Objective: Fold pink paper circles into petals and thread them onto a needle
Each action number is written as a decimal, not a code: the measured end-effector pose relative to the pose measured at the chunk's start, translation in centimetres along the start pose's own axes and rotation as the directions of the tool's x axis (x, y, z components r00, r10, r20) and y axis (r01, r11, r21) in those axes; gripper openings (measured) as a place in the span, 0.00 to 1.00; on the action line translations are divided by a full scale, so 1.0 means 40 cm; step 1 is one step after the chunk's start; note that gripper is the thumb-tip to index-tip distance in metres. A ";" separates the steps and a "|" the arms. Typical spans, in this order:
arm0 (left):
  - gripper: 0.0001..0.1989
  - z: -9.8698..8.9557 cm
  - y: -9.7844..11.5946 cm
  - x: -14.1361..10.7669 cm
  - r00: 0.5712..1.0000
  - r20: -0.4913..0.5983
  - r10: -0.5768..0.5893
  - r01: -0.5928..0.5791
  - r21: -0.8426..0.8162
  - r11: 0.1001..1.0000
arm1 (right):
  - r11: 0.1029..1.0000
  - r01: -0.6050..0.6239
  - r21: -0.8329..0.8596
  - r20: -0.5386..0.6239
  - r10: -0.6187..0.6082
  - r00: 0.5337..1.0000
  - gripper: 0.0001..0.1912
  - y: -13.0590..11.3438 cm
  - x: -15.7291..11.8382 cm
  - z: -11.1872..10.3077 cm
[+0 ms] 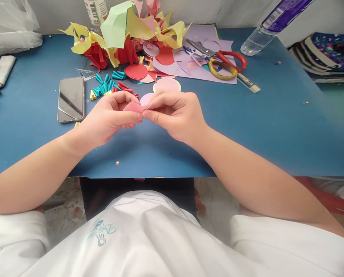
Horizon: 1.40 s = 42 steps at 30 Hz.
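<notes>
Between my two hands, above the blue table (149, 154), is a pink piece of paper (134, 107). My left hand (110, 115) pinches its left side between thumb and fingers. The thumb and forefinger of my right hand (179, 113) close on its right edge, where a thin pale line shows that I cannot make out. Just behind the fingers lie a lilac paper circle (146, 99) and a stack of pale pink circles (167, 84). Small rolled paper cones (104, 85) in teal, red and yellow are heaped beyond my left hand.
A phone (71, 100) lies left of the cones. Paper scraps (131, 34), red circles (136, 71), scissors (226, 57) and a box-cutter blade (248, 82) are at the back. A water bottle (258, 40) stands back right, a plastic bag (13, 27) back left.
</notes>
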<state>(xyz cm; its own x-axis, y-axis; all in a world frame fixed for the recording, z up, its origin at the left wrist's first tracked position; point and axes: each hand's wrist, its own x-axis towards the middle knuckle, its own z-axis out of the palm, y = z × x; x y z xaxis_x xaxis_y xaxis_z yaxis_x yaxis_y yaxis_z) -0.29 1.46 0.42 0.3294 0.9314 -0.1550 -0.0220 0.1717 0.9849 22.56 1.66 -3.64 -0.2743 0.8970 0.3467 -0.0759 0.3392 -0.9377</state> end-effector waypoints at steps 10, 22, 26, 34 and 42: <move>0.12 0.001 -0.014 -0.009 0.975 0.019 0.220 -0.219 0.190 0.957 | 0.996 -0.033 0.086 -0.034 0.036 0.999 0.08 -0.005 -0.005 0.004; 0.12 0.001 0.001 -0.017 0.983 0.021 0.185 -0.185 0.244 0.952 | 0.999 -0.041 0.006 -0.087 0.042 0.995 0.18 -0.009 -0.006 0.014; 0.13 0.002 0.003 -0.018 0.981 0.041 0.189 -0.193 0.214 0.957 | 0.999 0.039 -0.031 -0.097 -0.042 0.994 0.19 -0.006 -0.005 0.016; 0.20 -0.019 -0.014 0.014 0.945 0.149 0.291 -0.320 0.243 0.916 | 0.985 0.165 -0.040 -0.058 -0.167 0.984 0.21 0.042 0.008 0.011; 0.16 -0.027 -0.038 0.029 0.848 0.208 0.487 -0.528 0.271 0.805 | 0.989 0.143 -0.029 -0.059 -0.145 0.988 0.13 0.034 0.008 0.011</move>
<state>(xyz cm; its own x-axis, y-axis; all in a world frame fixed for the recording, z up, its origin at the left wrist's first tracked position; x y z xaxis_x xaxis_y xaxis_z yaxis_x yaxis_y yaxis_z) -0.90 2.61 -1.34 0.4653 0.8069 0.3639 0.0644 -0.4408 0.8953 21.95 2.30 -4.82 -0.2033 0.8537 0.4795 -0.0861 0.4722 -0.8773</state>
